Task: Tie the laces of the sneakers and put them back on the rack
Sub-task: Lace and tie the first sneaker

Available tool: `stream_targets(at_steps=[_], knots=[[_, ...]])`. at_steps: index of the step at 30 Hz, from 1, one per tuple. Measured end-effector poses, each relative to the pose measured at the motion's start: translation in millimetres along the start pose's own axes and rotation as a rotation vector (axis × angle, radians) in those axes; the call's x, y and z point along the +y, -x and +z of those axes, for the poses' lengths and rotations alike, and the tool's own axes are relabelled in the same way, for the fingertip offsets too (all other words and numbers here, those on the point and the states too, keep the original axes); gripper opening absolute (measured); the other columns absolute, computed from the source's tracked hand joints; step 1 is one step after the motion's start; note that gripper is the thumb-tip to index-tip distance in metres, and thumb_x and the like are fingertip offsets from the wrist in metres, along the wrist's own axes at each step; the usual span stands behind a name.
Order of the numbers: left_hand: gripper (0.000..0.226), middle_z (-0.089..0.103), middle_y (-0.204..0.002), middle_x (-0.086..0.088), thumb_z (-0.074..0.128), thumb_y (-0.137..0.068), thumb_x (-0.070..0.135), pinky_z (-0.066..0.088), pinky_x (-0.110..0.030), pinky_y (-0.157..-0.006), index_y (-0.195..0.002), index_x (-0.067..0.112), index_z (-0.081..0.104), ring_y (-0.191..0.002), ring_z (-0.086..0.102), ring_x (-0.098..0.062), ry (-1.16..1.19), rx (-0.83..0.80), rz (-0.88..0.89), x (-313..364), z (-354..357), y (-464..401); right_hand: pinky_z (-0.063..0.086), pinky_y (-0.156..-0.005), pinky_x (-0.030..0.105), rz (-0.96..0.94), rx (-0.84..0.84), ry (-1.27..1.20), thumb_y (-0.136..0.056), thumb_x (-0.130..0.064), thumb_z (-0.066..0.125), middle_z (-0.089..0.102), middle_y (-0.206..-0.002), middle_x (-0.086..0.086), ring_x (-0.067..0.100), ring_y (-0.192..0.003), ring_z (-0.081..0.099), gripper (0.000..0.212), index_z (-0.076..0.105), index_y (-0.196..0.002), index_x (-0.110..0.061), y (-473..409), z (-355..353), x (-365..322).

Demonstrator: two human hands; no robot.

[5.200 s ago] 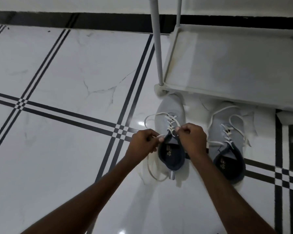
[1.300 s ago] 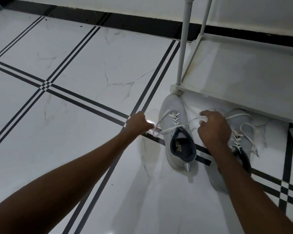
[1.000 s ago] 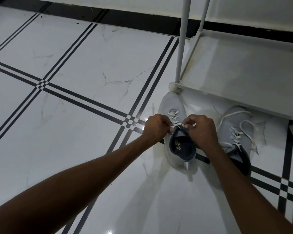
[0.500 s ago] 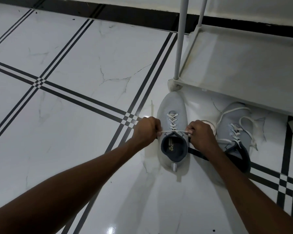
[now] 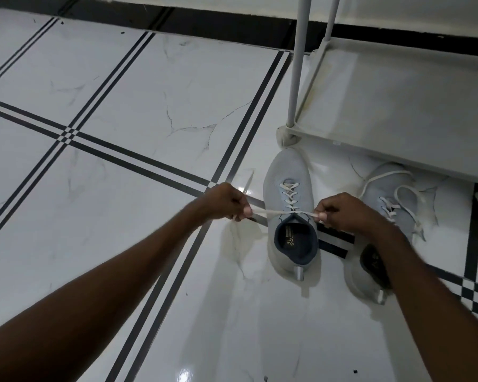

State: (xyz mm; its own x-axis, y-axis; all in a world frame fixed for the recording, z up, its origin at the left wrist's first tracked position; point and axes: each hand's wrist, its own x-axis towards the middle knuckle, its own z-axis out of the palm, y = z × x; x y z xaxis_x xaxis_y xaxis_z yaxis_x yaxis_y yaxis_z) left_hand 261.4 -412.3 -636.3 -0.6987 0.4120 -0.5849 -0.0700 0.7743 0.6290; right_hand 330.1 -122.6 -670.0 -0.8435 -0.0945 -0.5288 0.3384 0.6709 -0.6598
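Two light grey sneakers with white laces stand on the tiled floor, toes toward the rack. On the left sneaker a white lace runs taut across the top of the tongue. My left hand pinches one lace end out to the left of the shoe. My right hand pinches the other end at the shoe's right side. Loose, untied laces lie over the right sneaker, and my right forearm covers part of it.
The white shoe rack stands just beyond the sneakers; its bottom shelf is bare and its front-left post rises close to the left sneaker's toe. Glossy white floor tiles with black stripes spread to the left. A black skirting runs along the far wall.
My hands have moved further apart, mostly the left one out to the left, and the lace across the left sneaker is drawn tighter. The shoes have not moved.
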Motion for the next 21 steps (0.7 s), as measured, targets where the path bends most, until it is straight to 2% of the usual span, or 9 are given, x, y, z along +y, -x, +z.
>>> stream_targets(at_steps=[2,4,6,8,11,14,17,19,21], knots=[[0.013,0.071,-0.075,-0.003,0.073,-0.089,0.020,0.055,-0.023,-0.072,-0.076,0.018,0.075,-0.074,0.067,-0.011,0.198,-0.115,-0.009,2,-13,11,0.045,-0.055,0.021,0.004,-0.208,-0.233,-0.095,-0.001,0.059,0.061,-0.061,0.003,0.018,-0.058,0.053,0.018,0.069,-0.080,-0.004,5,-18,-3],[0.015,0.070,-0.085,-0.006,0.067,-0.094,0.023,0.055,-0.030,-0.084,-0.083,0.016,0.074,-0.084,0.066,-0.014,0.304,-0.219,0.022,7,-17,14,0.044,-0.053,0.018,-0.044,-0.281,-0.394,-0.095,0.001,0.056,0.061,-0.060,0.000,0.014,-0.055,0.050,0.019,0.066,-0.080,-0.002,8,-27,-11],[0.015,0.072,-0.095,-0.007,0.063,-0.097,0.019,0.052,-0.037,-0.093,-0.087,0.013,0.073,-0.093,0.067,-0.017,0.423,-0.263,0.077,14,-14,11,0.045,-0.056,0.018,-0.110,-0.264,-0.441,-0.093,-0.001,0.060,0.065,-0.069,0.001,0.008,-0.056,0.051,0.012,0.068,-0.085,0.003,13,-29,-21],[0.014,0.074,-0.112,-0.010,0.062,-0.096,0.012,0.053,-0.035,-0.097,-0.087,0.013,0.072,-0.107,0.068,-0.022,0.558,-0.260,0.101,22,-10,7,0.048,-0.062,0.022,-0.152,-0.177,-0.454,-0.089,-0.004,0.067,0.070,-0.079,0.006,0.008,-0.063,0.056,0.009,0.072,-0.091,0.003,17,-25,-27],[0.010,0.069,-0.128,-0.012,0.060,-0.097,0.006,0.049,-0.038,-0.102,-0.095,0.011,0.069,-0.123,0.063,-0.029,0.705,-0.264,0.134,30,-1,-3,0.049,-0.068,0.029,-0.175,-0.098,-0.549,-0.088,-0.005,0.068,0.077,-0.094,0.012,0.020,-0.075,0.059,0.006,0.072,-0.089,-0.001,18,-14,-30],[0.009,0.073,-0.104,-0.003,0.063,-0.096,0.012,0.049,-0.033,-0.087,-0.101,0.011,0.070,-0.097,0.067,-0.018,0.794,-0.204,0.096,37,15,-13,0.047,-0.057,0.023,-0.155,-0.035,-0.682,-0.092,-0.002,0.062,0.078,-0.086,0.009,0.017,-0.064,0.055,0.009,0.067,-0.096,0.005,15,1,-36],[0.010,0.067,-0.075,0.002,0.072,-0.090,0.023,0.045,-0.021,-0.066,-0.095,0.014,0.073,-0.067,0.057,-0.008,0.797,-0.066,0.015,43,30,-20,0.037,-0.048,0.024,-0.100,0.116,-0.744,-0.093,-0.010,0.063,0.073,-0.076,0.010,0.014,-0.051,0.045,0.011,0.071,-0.086,-0.011,9,17,-41],[0.016,0.061,-0.063,0.004,0.077,-0.086,0.030,0.043,-0.019,-0.057,-0.088,0.015,0.074,-0.057,0.052,-0.007,0.760,0.025,-0.033,41,40,-26,0.033,-0.045,0.021,-0.039,0.210,-0.722,-0.092,-0.020,0.065,0.068,-0.068,0.006,0.013,-0.045,0.040,0.013,0.073,-0.083,-0.017,6,28,-45],[0.017,0.059,-0.060,0.004,0.076,-0.086,0.034,0.041,-0.020,-0.053,-0.081,0.018,0.074,-0.056,0.051,-0.010,0.730,0.083,-0.062,37,48,-33,0.032,-0.040,0.018,-0.005,0.271,-0.698,-0.092,-0.022,0.066,0.066,-0.063,0.002,0.009,-0.041,0.039,0.010,0.073,-0.085,-0.018,4,33,-48]])
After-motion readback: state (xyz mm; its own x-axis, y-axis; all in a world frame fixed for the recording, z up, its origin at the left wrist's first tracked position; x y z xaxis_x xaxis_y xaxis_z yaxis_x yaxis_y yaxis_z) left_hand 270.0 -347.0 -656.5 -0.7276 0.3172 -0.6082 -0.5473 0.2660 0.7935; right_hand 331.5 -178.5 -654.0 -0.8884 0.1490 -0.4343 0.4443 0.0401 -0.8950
